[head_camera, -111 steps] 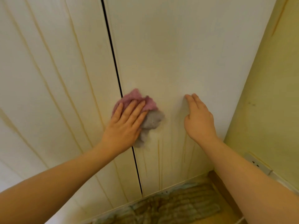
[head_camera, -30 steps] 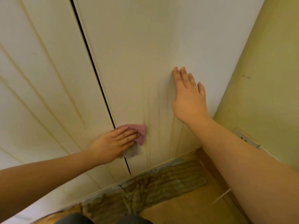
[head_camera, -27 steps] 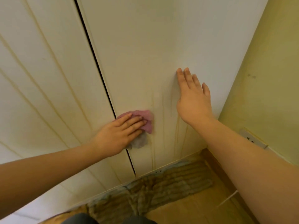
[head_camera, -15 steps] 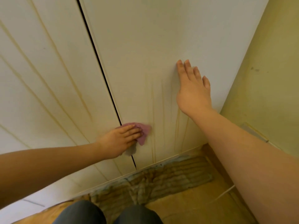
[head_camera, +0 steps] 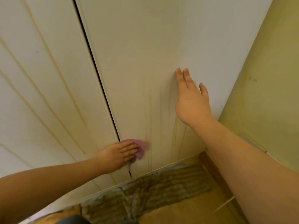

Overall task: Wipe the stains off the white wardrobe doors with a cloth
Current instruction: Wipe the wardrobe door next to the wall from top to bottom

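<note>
The left hand (head_camera: 118,155) presses a pink cloth (head_camera: 140,147) flat under spread fingers, low on the white wardrobe doors (head_camera: 137,46), right at the dark gap (head_camera: 95,65) between the two panels. The right hand (head_camera: 191,102) lies open and empty against the right door, palm braced on it, to the right of the cloth and higher up. Yellowish drip stains (head_camera: 150,118) run down the panel between the two hands, and more streak the left door. To do this well, the cloth probably needs firm pressure and long strokes along each streak, working right toward the braced hand. That hand covers part of the streaks and may need shifting. A rumpled rug (head_camera: 153,186) lies on the floor at the doors' foot; the green wall (head_camera: 267,78) closes in at the right.
</note>
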Demonstrator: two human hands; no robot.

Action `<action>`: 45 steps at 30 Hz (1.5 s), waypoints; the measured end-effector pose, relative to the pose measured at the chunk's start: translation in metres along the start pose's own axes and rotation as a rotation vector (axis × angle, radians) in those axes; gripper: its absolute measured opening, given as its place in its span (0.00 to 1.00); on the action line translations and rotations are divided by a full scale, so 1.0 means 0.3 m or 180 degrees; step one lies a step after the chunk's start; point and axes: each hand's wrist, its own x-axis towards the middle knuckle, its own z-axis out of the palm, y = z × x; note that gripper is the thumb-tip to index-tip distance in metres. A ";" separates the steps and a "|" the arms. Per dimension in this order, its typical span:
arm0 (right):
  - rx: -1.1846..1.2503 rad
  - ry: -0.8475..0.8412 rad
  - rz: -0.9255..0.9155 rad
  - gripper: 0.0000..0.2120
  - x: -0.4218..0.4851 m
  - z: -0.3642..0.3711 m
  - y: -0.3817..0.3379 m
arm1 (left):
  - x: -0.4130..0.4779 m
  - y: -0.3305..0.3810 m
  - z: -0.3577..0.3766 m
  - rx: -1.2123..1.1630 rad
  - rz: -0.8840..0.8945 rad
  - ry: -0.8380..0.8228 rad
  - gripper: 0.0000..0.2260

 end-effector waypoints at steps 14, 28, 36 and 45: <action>0.1012 0.0781 0.0219 0.30 0.014 -0.062 0.013 | 0.119 -0.488 -0.450 0.0811 -0.2396 0.2028 0.27; 0.1118 0.1037 0.0543 0.30 0.000 -0.074 0.020 | 0.156 -0.445 -0.404 0.0896 -0.1750 0.1933 0.19; 0.1118 0.0972 0.0540 0.30 -0.021 -0.084 0.010 | 0.110 -0.251 -0.253 0.0720 -0.0832 0.1174 0.23; 0.1097 0.0859 0.0728 0.30 -0.019 -0.082 0.031 | 0.167 -0.272 -0.288 0.0488 -0.0981 0.1326 0.21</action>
